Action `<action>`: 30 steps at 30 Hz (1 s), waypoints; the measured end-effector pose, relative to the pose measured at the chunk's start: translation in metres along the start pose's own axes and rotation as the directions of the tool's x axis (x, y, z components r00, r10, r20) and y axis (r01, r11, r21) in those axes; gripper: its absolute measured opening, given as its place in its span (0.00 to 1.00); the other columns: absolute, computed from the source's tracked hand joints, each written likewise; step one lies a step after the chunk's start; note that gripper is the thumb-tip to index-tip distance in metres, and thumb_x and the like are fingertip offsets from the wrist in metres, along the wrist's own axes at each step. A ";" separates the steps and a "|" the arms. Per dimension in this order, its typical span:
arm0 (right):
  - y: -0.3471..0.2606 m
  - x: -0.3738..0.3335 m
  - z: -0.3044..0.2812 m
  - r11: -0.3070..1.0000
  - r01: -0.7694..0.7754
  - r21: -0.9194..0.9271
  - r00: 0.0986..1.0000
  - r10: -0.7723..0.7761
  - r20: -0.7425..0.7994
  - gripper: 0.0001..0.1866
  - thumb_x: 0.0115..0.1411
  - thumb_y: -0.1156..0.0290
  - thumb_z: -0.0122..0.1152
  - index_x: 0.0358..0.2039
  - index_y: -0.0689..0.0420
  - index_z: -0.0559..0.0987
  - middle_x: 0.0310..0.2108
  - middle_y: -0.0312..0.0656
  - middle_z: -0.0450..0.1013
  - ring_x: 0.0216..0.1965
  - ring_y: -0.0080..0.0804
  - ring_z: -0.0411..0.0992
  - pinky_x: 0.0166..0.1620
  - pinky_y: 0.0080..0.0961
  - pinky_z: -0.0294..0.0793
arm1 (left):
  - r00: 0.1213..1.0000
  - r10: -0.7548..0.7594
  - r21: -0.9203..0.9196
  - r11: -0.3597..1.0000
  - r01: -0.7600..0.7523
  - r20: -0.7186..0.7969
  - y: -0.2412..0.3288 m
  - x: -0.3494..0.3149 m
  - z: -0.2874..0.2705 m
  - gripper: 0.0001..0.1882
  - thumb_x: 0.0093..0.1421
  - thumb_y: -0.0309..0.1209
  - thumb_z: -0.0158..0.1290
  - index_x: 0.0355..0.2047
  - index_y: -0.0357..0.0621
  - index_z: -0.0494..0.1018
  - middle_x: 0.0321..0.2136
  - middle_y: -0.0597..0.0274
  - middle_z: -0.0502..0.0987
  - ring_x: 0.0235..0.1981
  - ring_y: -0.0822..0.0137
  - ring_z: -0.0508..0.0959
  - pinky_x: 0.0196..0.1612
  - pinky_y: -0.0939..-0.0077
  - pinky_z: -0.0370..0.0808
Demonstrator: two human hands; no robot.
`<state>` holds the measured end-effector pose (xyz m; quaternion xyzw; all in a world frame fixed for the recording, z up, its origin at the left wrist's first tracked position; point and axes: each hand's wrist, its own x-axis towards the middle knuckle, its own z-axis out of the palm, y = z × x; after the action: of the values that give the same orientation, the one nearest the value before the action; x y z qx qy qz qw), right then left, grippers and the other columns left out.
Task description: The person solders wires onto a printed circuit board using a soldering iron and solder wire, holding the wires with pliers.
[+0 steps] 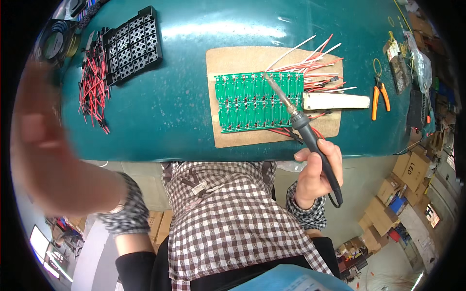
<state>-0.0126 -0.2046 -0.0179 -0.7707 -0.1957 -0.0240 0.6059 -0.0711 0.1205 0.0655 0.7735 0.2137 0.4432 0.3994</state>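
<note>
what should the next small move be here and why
Probably bring the left hand over to steady the green circuit boards: the right hand holds the soldering iron with its tip apparently over their upper edge, while the blurred left hand is off to the left, away from them.

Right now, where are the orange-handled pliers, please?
In the head view, the orange-handled pliers lie at right on the green tabletop, just right of the cream bar.

The right hand (pixel 314 175) holds a soldering iron (pixel 304 126) over green circuit boards (pixel 250 104).
</note>
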 end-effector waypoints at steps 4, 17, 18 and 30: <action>0.006 -0.005 0.000 0.998 -0.063 0.008 0.998 0.063 -0.021 0.13 0.55 0.80 0.59 0.43 0.67 0.75 0.31 0.49 0.72 0.23 0.32 0.76 0.26 0.21 0.76 | 0.799 -0.404 -0.125 0.856 0.502 0.446 -0.004 -0.071 0.067 0.05 0.57 0.21 0.57 0.31 0.40 0.72 0.27 0.73 0.72 0.25 0.86 0.66 0.25 0.92 0.61; 0.004 -0.005 -0.001 0.995 -0.010 -0.103 0.994 0.022 0.108 0.15 0.54 0.81 0.61 0.43 0.66 0.75 0.32 0.48 0.71 0.25 0.33 0.77 0.28 0.23 0.78 | 0.866 -0.261 0.089 0.965 0.247 0.426 -0.016 -0.119 0.103 0.04 0.53 0.20 0.58 0.28 0.40 0.73 0.22 0.67 0.70 0.16 0.80 0.63 0.17 0.84 0.60; 0.004 -0.005 0.000 0.995 -0.011 -0.102 0.994 0.022 0.109 0.15 0.54 0.81 0.61 0.43 0.66 0.75 0.32 0.48 0.71 0.25 0.33 0.77 0.28 0.23 0.78 | 0.857 -0.271 0.107 0.962 0.250 0.438 -0.014 -0.118 0.101 0.04 0.53 0.20 0.58 0.28 0.40 0.73 0.22 0.67 0.70 0.16 0.80 0.64 0.17 0.84 0.60; 0.002 -0.004 0.002 0.993 -0.025 -0.115 0.992 0.039 0.121 0.15 0.53 0.82 0.61 0.43 0.66 0.75 0.31 0.47 0.72 0.25 0.32 0.77 0.28 0.22 0.77 | 0.854 -0.279 0.116 0.960 0.254 0.439 -0.010 -0.120 0.107 0.04 0.54 0.19 0.57 0.27 0.39 0.73 0.21 0.69 0.69 0.17 0.81 0.62 0.18 0.86 0.58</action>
<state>-0.0158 -0.2046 -0.0213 -0.8069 -0.2187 0.0224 0.5482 -0.0411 -0.0018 -0.0352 0.8285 0.2320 0.1862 0.4745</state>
